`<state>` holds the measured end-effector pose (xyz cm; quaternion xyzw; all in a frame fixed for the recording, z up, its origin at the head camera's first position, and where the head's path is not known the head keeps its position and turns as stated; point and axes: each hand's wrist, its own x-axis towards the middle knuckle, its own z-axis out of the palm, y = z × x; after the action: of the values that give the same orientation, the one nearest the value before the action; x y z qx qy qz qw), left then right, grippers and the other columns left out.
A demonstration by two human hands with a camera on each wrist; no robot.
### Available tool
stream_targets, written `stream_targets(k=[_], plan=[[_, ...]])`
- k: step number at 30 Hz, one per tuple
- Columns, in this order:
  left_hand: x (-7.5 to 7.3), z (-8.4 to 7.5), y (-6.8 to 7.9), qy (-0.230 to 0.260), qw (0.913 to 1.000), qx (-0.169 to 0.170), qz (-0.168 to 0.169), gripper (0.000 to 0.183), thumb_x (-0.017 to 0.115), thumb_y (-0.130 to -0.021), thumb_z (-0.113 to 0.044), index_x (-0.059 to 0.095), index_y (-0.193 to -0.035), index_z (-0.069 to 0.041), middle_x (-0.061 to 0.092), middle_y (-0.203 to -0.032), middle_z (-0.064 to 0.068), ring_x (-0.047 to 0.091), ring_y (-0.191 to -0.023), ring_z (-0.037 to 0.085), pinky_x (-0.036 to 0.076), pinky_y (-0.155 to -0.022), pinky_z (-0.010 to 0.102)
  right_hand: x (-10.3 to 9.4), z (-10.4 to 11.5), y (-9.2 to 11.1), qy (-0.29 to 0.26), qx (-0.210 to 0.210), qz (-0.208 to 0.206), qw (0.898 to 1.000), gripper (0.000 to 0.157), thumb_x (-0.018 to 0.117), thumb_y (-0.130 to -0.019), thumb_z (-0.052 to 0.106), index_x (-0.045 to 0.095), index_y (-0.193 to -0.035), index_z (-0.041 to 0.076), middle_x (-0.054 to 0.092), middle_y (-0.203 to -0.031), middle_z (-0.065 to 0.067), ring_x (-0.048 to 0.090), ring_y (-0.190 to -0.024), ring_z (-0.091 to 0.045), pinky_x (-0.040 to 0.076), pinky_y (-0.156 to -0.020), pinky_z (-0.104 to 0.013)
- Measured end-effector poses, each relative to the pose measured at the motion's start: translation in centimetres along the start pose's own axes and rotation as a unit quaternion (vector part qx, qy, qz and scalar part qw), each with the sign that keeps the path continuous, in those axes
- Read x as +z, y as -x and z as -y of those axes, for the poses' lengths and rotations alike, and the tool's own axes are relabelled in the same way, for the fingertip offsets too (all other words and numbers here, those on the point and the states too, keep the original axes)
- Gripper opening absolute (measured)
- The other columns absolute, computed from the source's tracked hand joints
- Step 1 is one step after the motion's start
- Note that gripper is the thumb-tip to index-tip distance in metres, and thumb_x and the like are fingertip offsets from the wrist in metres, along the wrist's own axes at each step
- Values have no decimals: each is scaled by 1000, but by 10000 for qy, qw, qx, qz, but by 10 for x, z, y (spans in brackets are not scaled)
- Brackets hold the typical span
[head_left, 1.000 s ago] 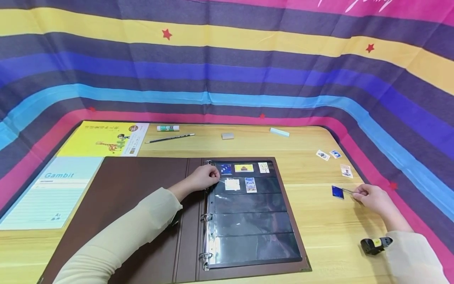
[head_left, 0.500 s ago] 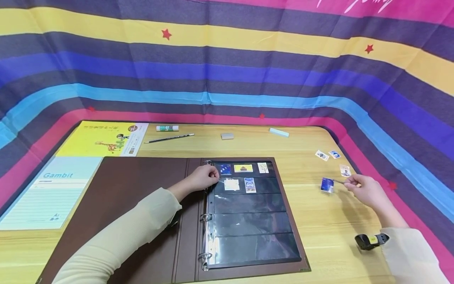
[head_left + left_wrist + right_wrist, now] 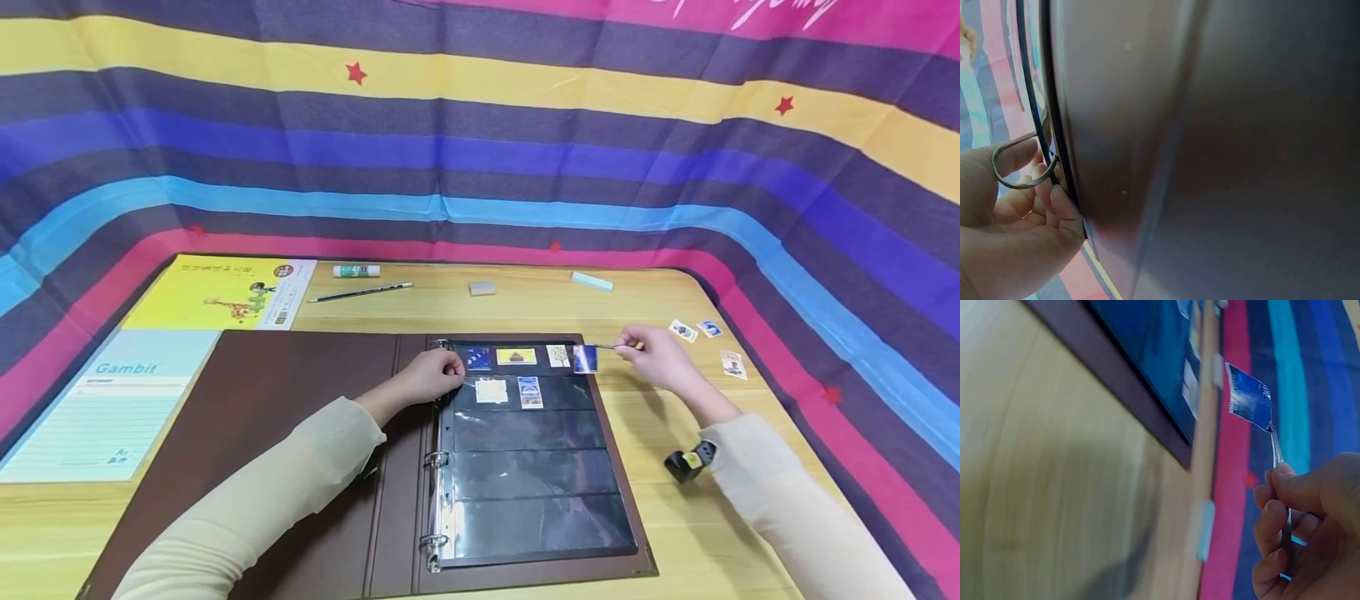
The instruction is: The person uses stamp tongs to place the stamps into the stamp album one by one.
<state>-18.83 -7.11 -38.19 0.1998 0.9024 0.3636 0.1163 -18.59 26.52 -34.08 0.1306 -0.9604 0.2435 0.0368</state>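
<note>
My right hand [image 3: 654, 354] grips metal tweezers [image 3: 1277, 447], whose tips hold a dark blue stamp [image 3: 1250, 397]. In the head view that stamp appears over the top right corner of the black stamp page [image 3: 536, 475]. The page lies in an open brown ring binder [image 3: 315, 500]. At the page's upper left edge, my left hand [image 3: 432, 375] pinches the page beside a metal ring [image 3: 1007, 178]; its fingertips are partly hidden. Stamps in the top row include a blue one [image 3: 477, 359], a yellow one [image 3: 516, 357] and a tree one [image 3: 558, 356]. Two more sit in the second row.
Three loose stamps lie at the table's right, one of them a pinkish stamp [image 3: 733, 364]. Along the back are a glue stick [image 3: 356, 271], a pencil [image 3: 360, 292], a grey eraser [image 3: 482, 288] and a pale blue bar [image 3: 592, 281]. Notebooks [image 3: 105, 408] lie left, partly under the binder.
My right hand has lifted the blue stamp with the tweezers from the table at the right and carried it left to the page's top right corner. My left hand has stayed in place.
</note>
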Motion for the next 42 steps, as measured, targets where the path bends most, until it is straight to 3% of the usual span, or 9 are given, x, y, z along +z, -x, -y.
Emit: stream_targets(k=[6,12,19,31,42], plan=[[0,-2,1,-21,10000,-8,3,5,50,-75,-7,53,-72,-8,46,-65,0,43,-58,12,36,-60,26,24,10,-20,-57,-11,171,9998,5,55,-78,10,54,-74,7,49,-69,-3,39,-54,-15,32,-53,-29],[0,-1,0,-92,9999,73,-45,5,50,-75,-7,53,-71,-9,46,-64,-1,43,-59,12,36,-60,25,36,9,-27,-27,-5,256,9997,5,55,-77,9,54,-73,8,49,-68,-2,40,-57,-16,32,-56,-29],[0,-1,-1,-156,9997,176,-96,6,50,-74,-6,52,-69,-9,45,-64,-1,43,-58,11,36,-60,26,38,7,-22,-175,62,452,9988,5,55,-77,8,53,-72,8,49,-68,-2,42,-60,-16,34,-57,-29],[0,-1,0,-88,9999,81,-44,6,50,-75,-6,53,-70,-8,46,-64,-1,44,-57,11,36,-60,25,44,8,-27,105,28,178,9998,5,56,-77,12,54,-72,11,51,-70,-1,45,-64,-18,34,-59,-32],[0,1,-2,-109,9998,172,-70,6,50,-75,-6,52,-70,-9,46,-64,-1,43,-59,12,36,-60,26,48,14,-24,67,-100,235,9997,6,56,-76,9,53,-71,11,51,-70,-1,44,-62,-17,34,-59,-31]])
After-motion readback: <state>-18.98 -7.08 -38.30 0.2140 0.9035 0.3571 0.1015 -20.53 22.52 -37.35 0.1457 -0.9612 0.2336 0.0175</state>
